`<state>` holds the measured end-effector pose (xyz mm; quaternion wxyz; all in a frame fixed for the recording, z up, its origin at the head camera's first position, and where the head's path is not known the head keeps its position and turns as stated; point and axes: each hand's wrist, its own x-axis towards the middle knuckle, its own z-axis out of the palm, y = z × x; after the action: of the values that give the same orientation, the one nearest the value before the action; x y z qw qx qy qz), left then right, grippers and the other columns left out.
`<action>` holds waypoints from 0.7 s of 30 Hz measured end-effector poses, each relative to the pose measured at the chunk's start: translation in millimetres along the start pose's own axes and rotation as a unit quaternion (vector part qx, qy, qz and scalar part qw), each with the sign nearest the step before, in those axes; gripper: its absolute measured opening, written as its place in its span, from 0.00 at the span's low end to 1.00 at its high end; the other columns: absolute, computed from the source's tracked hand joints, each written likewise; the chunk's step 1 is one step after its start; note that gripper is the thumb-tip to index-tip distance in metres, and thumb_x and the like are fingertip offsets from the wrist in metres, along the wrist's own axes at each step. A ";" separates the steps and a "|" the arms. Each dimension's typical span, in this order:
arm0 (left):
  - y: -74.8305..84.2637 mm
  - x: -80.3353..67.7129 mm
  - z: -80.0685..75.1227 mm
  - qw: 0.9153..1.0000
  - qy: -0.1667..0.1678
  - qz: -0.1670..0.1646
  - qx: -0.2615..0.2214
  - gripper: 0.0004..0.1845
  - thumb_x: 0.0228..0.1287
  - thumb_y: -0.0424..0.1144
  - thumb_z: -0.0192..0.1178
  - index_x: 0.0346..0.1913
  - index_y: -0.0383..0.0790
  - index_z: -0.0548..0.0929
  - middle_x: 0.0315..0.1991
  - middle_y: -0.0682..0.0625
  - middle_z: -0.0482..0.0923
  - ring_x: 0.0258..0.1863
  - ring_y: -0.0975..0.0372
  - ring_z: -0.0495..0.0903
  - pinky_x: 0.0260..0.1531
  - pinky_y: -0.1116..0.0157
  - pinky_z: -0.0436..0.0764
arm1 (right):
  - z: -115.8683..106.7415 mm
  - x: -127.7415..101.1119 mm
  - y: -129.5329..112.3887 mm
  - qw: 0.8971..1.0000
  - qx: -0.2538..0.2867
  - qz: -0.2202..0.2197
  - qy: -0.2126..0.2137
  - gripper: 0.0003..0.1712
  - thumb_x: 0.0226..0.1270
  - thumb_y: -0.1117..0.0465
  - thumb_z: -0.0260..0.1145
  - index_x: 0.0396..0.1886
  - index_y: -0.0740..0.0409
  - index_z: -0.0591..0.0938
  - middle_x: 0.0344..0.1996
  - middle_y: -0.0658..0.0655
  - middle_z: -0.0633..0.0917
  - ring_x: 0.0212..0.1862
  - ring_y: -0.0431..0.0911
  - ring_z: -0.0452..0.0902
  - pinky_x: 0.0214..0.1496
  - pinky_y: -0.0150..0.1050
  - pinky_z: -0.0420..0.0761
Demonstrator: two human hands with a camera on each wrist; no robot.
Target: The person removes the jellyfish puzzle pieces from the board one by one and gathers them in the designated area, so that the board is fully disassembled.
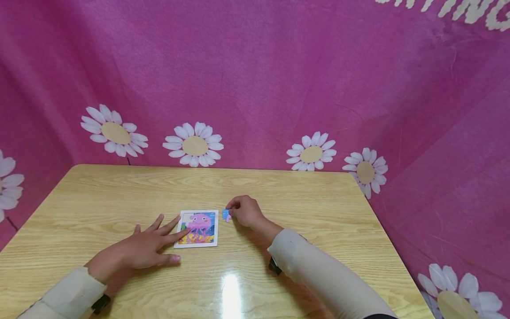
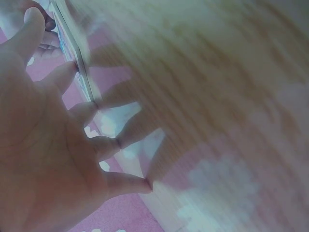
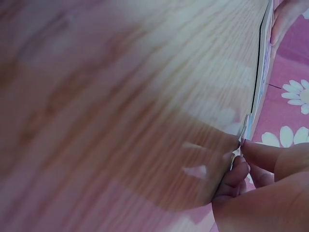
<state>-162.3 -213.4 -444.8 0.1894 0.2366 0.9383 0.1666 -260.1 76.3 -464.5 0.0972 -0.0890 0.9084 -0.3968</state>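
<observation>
The left hand [image 1: 145, 246] is held with fingers spread, and the left side of a framed jellyfish puzzle [image 1: 203, 221], laid on the wooden surface [image 1: 119, 199], is touched by its fingertips. Just beside the puzzle's right edge, a blue-and-pink piece [image 1: 226, 214] is pinched by the right hand [image 1: 248, 213].

A square jigsaw puzzle [image 1: 205, 228] with a white frame lies flat on the table [image 1: 303, 199], about midway between its left and right edges. Its picture shows a pink, tentacled sea creature with two eyes, on blue above yellow; a pale patch appears at the upper left. The left hand [image 1: 145, 246] rests fingers on its left side. Just beyond its right edge, the right hand [image 1: 247, 212] pinches a blue-and-pink puzzle piece [image 1: 226, 214].
</observation>
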 end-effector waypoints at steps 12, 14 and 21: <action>-0.9 0.0 1.7 1.000 0.005 0.003 0.010 0.44 0.63 0.75 0.56 0.80 0.67 0.62 0.84 0.45 0.47 0.79 0.31 0.40 0.58 0.16 0.41 | 2.2 0.3 0.6 1.000 -0.001 -0.001 0.007 0.06 0.70 0.70 0.68 0.37 0.58 0.89 0.34 0.52 0.87 0.40 0.44 0.75 0.47 0.39 0.76; -1.0 0.2 1.9 1.000 0.003 0.000 0.008 0.44 0.63 0.74 0.56 0.80 0.67 0.62 0.84 0.45 0.47 0.79 0.31 0.40 0.58 0.16 0.40 | 2.4 0.6 1.3 1.000 -0.005 -0.007 0.009 0.06 0.69 0.71 0.69 0.36 0.58 0.89 0.33 0.51 0.87 0.39 0.43 0.75 0.46 0.37 0.76; -1.3 0.9 2.1 1.000 0.001 -0.003 0.007 0.44 0.63 0.74 0.57 0.80 0.66 0.62 0.84 0.45 0.46 0.79 0.31 0.39 0.58 0.16 0.40 | 2.6 1.6 3.2 1.000 -0.006 -0.013 0.012 0.06 0.69 0.71 0.69 0.36 0.58 0.89 0.32 0.51 0.86 0.37 0.42 0.75 0.43 0.35 0.75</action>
<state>-162.7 -213.6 -447.4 0.1875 0.2349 0.9403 0.1595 -261.3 76.2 -468.8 0.0804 -0.0970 0.9105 -0.3939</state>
